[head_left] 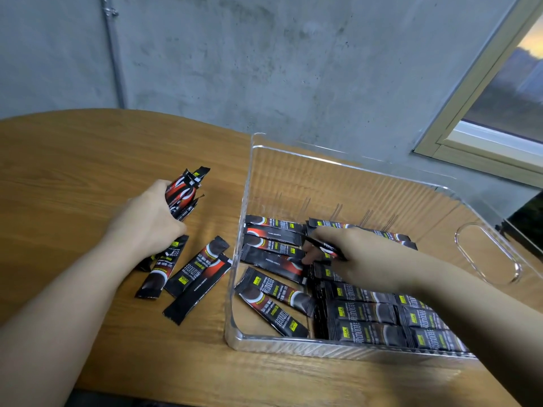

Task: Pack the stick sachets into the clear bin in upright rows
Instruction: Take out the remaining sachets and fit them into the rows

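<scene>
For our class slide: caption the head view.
Left hand grips sachets; right hand places one in the clear bin.

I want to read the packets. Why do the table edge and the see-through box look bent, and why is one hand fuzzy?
Head view: the wide lens curves the table edge and splays the clear bin; the right hand in the bin looks slightly smeared; the left hand gripping a bundle of sachets looks sharper; window light glints on the bin's rim.
</scene>
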### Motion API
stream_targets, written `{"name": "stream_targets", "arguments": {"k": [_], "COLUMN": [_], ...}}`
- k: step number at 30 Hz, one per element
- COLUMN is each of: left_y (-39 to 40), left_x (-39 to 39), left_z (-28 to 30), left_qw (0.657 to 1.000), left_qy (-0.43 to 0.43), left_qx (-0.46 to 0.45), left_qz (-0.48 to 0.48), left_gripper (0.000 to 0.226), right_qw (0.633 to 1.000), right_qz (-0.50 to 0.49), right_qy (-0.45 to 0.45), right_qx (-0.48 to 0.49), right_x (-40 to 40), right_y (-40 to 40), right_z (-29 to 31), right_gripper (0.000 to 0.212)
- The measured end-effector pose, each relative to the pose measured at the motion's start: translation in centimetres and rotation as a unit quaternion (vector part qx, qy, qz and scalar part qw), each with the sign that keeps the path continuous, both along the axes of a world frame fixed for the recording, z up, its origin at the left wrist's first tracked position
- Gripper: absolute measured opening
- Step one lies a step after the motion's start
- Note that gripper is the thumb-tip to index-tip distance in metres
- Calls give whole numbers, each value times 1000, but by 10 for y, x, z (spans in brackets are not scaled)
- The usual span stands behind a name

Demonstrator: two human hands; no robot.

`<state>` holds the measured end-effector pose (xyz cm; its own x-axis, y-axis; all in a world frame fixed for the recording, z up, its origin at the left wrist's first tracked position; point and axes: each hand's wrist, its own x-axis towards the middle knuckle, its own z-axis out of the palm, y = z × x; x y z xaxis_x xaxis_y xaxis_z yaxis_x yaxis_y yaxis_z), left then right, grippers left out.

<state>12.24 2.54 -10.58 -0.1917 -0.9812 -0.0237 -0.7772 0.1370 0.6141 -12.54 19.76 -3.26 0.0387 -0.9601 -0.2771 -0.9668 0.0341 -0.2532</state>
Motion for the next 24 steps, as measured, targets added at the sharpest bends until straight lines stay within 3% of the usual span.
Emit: {"name": "stream_targets", "arguments": {"k": [11, 16, 24], "left_y": [-1, -1, 0], "left_x": [0, 0, 0], "left_z": [-2, -2, -2], "left_qw": [1000, 1000, 1000], "left_qy": [6, 6, 4], "left_qx": [-13, -14, -12], "left_qz": [2, 6, 4], "left_gripper": [72, 74, 72], "right_qw": [996, 988, 998], "right_qz": [26, 50, -3], "right_qy": [79, 141, 66], "right_qx": [39, 37, -17], "right_x": [0, 6, -3], "right_y": [-10, -10, -25], "right_z": [-9, -7, -6], "right_gripper": [14, 18, 32]}}
